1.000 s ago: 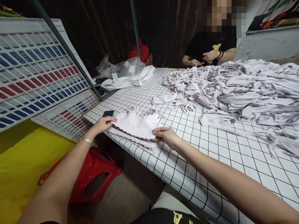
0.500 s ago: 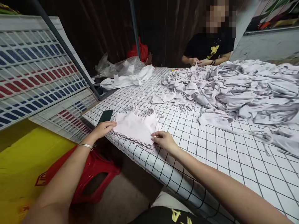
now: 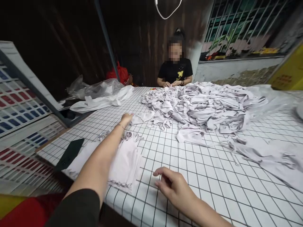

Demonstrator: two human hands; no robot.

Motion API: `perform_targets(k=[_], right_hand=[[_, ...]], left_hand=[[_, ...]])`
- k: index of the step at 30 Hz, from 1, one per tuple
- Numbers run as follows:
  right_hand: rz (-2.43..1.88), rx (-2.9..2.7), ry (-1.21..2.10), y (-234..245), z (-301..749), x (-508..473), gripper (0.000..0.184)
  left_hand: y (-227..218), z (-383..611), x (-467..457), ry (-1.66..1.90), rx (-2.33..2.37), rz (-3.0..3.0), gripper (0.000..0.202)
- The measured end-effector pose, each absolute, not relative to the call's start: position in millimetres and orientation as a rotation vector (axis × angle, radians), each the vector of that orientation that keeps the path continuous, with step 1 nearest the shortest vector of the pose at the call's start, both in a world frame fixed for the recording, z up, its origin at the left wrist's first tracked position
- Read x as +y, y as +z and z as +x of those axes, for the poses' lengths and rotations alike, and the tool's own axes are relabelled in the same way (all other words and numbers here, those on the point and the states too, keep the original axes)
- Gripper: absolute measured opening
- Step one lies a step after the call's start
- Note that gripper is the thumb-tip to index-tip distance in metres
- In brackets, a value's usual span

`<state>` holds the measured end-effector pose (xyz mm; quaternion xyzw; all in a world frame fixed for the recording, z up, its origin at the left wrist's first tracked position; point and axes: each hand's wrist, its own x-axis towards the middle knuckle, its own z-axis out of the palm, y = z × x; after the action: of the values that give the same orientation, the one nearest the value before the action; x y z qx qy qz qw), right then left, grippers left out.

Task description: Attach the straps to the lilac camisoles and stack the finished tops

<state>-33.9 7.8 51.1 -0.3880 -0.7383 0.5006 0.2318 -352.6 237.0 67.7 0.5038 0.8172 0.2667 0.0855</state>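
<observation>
My left hand (image 3: 126,119) reaches far forward over the checked table (image 3: 201,176). Its fingers curl onto the near edge of a loose white cloth piece (image 3: 143,117) at the edge of the big heap of pale cloth (image 3: 201,105). My left forearm passes over a flat stack of white cloth pieces (image 3: 125,162) near the table's front edge. My right hand (image 3: 172,184) rests on the bare table just right of that stack, fingers loosely bent and apart, holding nothing.
A dark phone (image 3: 69,154) lies left of the stack. Clear and white plastic bags (image 3: 101,94) sit at the table's far left. A person in a black shirt (image 3: 176,72) handles cloth at the far end. Slotted white trays (image 3: 21,110) stand on the left.
My left hand left the stack's left corner and stretched forward to the loose piece by the heap. My right hand let go of the stack and drew back. The view tilted up.
</observation>
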Motion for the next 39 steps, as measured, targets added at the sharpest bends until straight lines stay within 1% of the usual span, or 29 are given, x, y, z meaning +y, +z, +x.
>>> perform_targets(k=[2, 4, 6, 8, 9, 11, 16, 18, 20, 22, 23, 24, 26, 28, 29, 30, 32, 33, 35, 38, 39], right_hand=[[-1.124, -1.996, 1.325, 51.8, -6.4, 3.5, 0.019], [-1.195, -1.945, 1.254, 48.7, 20.7, -1.1, 0.02], [-1.292, -1.852, 1.181, 44.3, 45.7, -5.7, 0.021], [-1.391, -1.729, 1.114, 41.2, 67.3, -9.0, 0.022], [-1.431, -1.67, 1.089, 40.6, 76.5, -9.9, 0.024], [-1.489, -1.575, 1.052, 41.4, 91.1, -9.9, 0.028], [-1.513, -1.479, 1.029, 48.7, 105.6, -6.1, 0.035], [-1.471, -1.509, 1.028, 51.8, 104.2, -4.2, 0.035], [-1.416, -1.563, 1.001, 56.7, 100.8, -0.2, 0.032], [-1.346, -1.602, 0.946, 65.1, 96.4, 7.1, 0.032], [-1.308, -1.603, 0.919, 70.6, 94.4, 12.0, 0.034], [-1.272, -1.587, 0.9, 76.8, 92.6, 17.6, 0.04], [-1.22, -1.518, 0.914, 89.2, 91.0, 29.3, 0.06], [-1.163, -1.462, 1.04, 98.6, 93.9, 38.8, 0.078], [-1.119, -1.45, 1.142, 101.3, 97.8, 42.2, 0.08], [-1.074, -1.445, 1.247, 102.4, 103.4, 44.7, 0.076], [-1.035, -1.446, 1.39, 100.4, 120.7, 47.3, 0.055], [-1.06, -1.461, 1.399, 97.8, 132.0, 47.8, 0.045], [-1.203, -1.52, 1.225, 90.4, 157.7, 46.8, 0.036], [-1.49, -1.593, 0.685, 76.9, 193.7, 34.5, 0.032], [-1.564, -1.604, 0.567, 72.0, 202.0, 26.0, 0.029]], left_hand=[[53.3, -326.0, 269.7, 0.802, 2.493, 1.488, 0.058], [40.6, -305.0, 288.8, 0.733, 2.496, 1.524, 0.065], [34.4, -290.8, 299.0, 0.595, 2.451, 1.591, 0.06], [39.0, -283.3, 304.4, 0.468, 2.415, 1.657, 0.044], [45.9, -281.4, 306.2, 0.433, 2.415, 1.689, 0.038], [68.1, -279.4, 307.7, 0.395, 2.443, 1.761, 0.033], [142.9, -267.7, 287.6, 0.392, 2.498, 1.977, 0.032], [168.6, -254.6, 267.3, 0.498, 2.448, 2.065, 0.033], [189.1, -234.2, 241.5, 0.751, 2.255, 2.094, 0.038], [205.2, -206.5, 212.3, 1.036, 1.898, 2.013, 0.041], [212.0, -190.6, 197.2, 1.117, 1.703, 1.932, 0.042], [218.1, -173.9, 182.1, 1.149, 1.523, 1.839, 0.042], [227.6, -141.0, 154.1, 1.104, 1.25, 1.656, 0.04], [230.5, -112.4, 131.7, 1.019, 1.066, 1.521, 0.04], [228.3, -101.1, 123.5, 0.98, 0.998, 1.471, 0.04], [223.0, -92.1, 117.4, 0.946, 0.945, 1.427, 0.04], [202.3, -82.1, 111.0, 0.892, 0.902, 1.34, 0.041], [187.1, -81.0, 109.7, 0.87, 0.918, 1.304, 0.041], [149.4, -86.0, 107.5, 0.798, 1.043, 1.293, 0.04], [88.5, -104.4, 94.5, 0.722, 1.452, 1.542, 0.032], [71.0, -110.8, 86.7, 0.71, 1.557, 1.679, 0.029]])
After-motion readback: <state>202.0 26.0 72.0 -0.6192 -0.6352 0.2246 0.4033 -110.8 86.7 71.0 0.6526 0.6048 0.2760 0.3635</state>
